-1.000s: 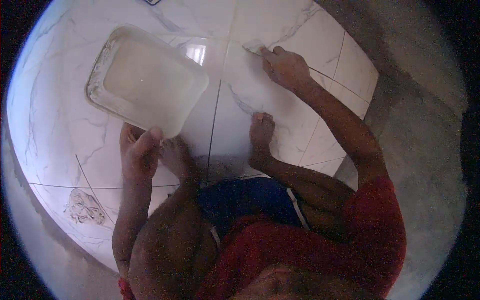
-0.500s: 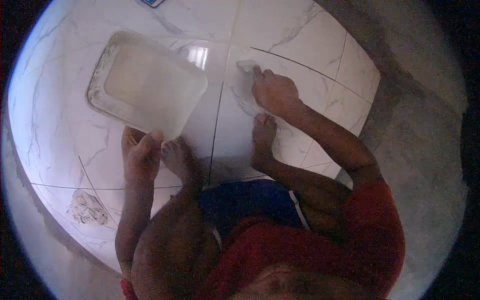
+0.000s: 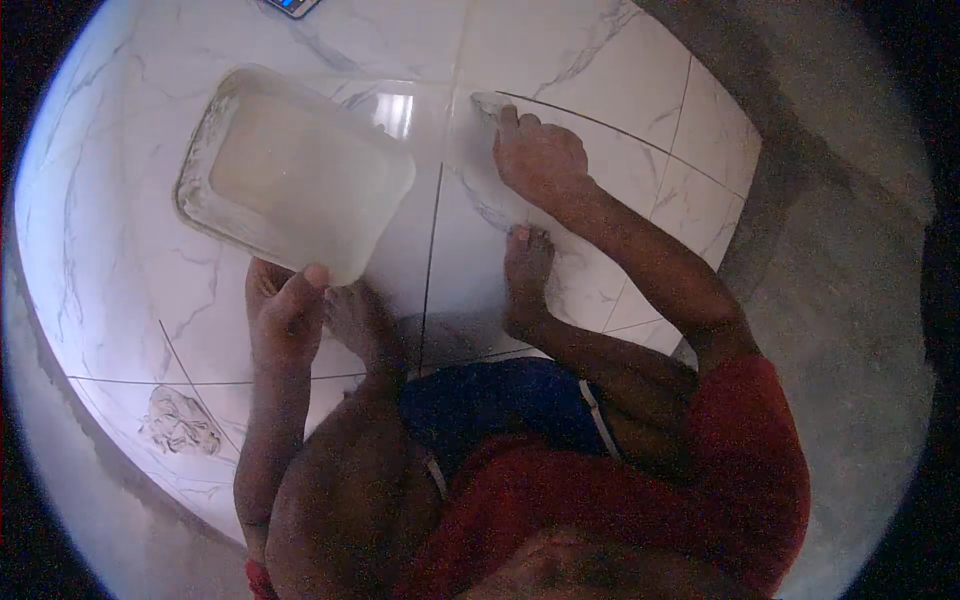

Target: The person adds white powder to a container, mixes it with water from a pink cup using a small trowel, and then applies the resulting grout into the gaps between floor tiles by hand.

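My left hand [image 3: 285, 310] is closed on the near corner of a pale, rectangular plastic tub [image 3: 370, 215], its thumb over the rim. The tub is tilted, with whitish residue smeared on its inner walls and a pale layer at the bottom. To the right, my right hand [image 3: 543, 158] is closed on a small flat whitish piece [image 3: 490, 103] and presses it to the tiled floor, close to a joint between tiles. Its far tip shows; the fingers hide the rest, so its exact kind cannot be made out.
White marbled floor tiles [image 3: 590, 270] with dark joints spread around me. My bare feet [image 3: 527, 262] stand near both hands. A crumpled pale cloth or plastic [image 3: 180, 420] lies at lower left. A phone [image 3: 292, 6] lies at the far edge. Rough grey floor [image 3: 840, 330] borders the right.
My right hand has slid slightly away from me and left across the tile, with the whitish piece in it. My left hand and the tub have barely shifted.
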### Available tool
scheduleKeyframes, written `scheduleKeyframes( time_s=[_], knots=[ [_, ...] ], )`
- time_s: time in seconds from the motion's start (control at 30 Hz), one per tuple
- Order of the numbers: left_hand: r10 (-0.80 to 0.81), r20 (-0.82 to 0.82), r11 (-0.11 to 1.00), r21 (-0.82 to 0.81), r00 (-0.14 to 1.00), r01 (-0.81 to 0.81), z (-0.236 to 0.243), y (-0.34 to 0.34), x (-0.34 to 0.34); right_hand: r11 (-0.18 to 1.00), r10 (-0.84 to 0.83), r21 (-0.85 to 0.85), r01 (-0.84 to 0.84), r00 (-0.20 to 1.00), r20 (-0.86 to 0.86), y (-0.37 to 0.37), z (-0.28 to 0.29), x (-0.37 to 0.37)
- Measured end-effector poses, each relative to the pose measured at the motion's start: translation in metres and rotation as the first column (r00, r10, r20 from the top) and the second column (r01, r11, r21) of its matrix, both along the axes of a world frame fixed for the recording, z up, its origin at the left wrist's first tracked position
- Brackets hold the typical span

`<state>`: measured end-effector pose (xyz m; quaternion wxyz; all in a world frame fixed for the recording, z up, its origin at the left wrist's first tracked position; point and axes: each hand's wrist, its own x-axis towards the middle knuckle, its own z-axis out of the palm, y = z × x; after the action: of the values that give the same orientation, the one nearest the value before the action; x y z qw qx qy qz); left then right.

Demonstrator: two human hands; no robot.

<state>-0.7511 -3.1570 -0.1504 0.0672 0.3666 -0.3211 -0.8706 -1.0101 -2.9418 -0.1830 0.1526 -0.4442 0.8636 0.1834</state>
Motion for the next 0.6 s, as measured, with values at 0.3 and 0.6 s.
scheduleKeyframes(
  time_s=[0.3,0.6],
  knots=[
    [-0.04,0.097,0.998,-0.048,0.995,0.045,0.001,0.0,0.008,1.0,-0.002,0.011,0.003,1.0,-0.02,0.001,0.008,-0.007],
    [0.08,0.03,0.996,0.038,0.996,-0.081,0.007,0.006,0.002,0.984,0.147,-0.103,-0.144,0.989,0.018,-0.017,0.015,-0.055]
  ],
)
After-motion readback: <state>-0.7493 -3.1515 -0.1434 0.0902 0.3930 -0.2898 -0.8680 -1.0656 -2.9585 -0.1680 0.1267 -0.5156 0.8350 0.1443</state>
